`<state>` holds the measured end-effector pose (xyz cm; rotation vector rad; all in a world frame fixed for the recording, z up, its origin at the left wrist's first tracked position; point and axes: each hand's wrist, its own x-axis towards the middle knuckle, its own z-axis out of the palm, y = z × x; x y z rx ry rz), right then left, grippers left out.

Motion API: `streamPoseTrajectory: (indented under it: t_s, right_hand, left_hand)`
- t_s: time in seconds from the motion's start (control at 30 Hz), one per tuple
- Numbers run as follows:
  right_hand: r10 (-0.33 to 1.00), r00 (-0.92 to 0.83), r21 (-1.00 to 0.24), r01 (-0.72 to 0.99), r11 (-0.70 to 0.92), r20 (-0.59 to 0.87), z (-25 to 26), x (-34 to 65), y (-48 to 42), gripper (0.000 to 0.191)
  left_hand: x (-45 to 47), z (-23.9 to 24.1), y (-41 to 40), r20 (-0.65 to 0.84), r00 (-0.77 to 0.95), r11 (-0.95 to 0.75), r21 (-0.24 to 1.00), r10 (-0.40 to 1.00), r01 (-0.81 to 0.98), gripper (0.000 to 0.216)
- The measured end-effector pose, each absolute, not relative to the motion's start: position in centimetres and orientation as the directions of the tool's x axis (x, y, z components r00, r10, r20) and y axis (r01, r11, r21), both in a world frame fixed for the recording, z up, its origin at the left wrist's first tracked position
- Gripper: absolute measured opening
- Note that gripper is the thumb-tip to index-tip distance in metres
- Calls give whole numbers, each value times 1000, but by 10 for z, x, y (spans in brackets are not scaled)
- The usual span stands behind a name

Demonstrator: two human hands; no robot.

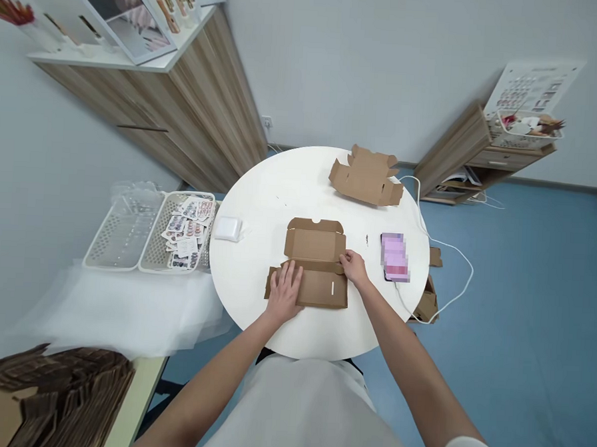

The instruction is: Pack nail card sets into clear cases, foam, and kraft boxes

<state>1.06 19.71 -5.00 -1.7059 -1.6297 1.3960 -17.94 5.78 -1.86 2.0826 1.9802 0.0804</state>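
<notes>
The tall wood-grain cabinet point(212, 92) stands against the wall beyond the white round worktop point(260, 188), at which the person works. A stack of flat cardboard point(84, 399) lies at the lower left, on a separate surface near the worktop, presumably set there for easy reach. Translucent sheets point(128, 308) lie between that stack and a pair of white baskets point(150, 239). Of these, the one nearer the worktop contains printed cards point(185, 234); the other has clear plastic at its far end. The division suggests that contents are sorted by kind.

The opened cardboard box point(317, 251) lies directly before the person, near the middle of the worktop, its lid panel folded out away from the body; this placing would give both hands equal access. A second, partly folded cardboard piece point(365, 177) sits at the far side, apparently parked out of the working area.

The left hand point(285, 291) is spread flat, fingers extended, pressing on the box's left portion, probably to steady it. The right hand point(355, 266) appears to pinch the box's right edge near the crease between thumb and fingertips, likely to control the fold.

A phone point(395, 257) lies to the right, its white cable point(473, 271) looping off the edge. A small white packet point(228, 228) rests near the left edge, clear of the box.
</notes>
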Motion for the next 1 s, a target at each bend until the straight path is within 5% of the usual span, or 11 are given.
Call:
streamPoseTrajectory:
  t_s: [0.4,0.57,0.7,0.9,1.0]
  right_hand:
    - [781,-341,-808,491,-327,-523,-50,11,188,23]
    - [933,-282,-616,782,89,-223,-28,10,158,62]
    - [753,-648,-318,742,590,-114,-19,6,116,99]
    - [752,-621,-175,784,596,-219,-36,-13,77,104]
    - [782,-581,-170,814,556,-226,-41,-18,72,101]
  left_hand:
    - [-174,-23,76,-306,128,-98,113,943,989,124]
    - [-178,-25,68,-334,147,-127,79,931,989,118]
    - [-184,-24,63,-330,193,-173,87,924,981,112]
    - [-192,-18,53,-266,226,-197,130,937,972,115]
    - [-211,-19,34,-192,80,-45,184,978,982,117]
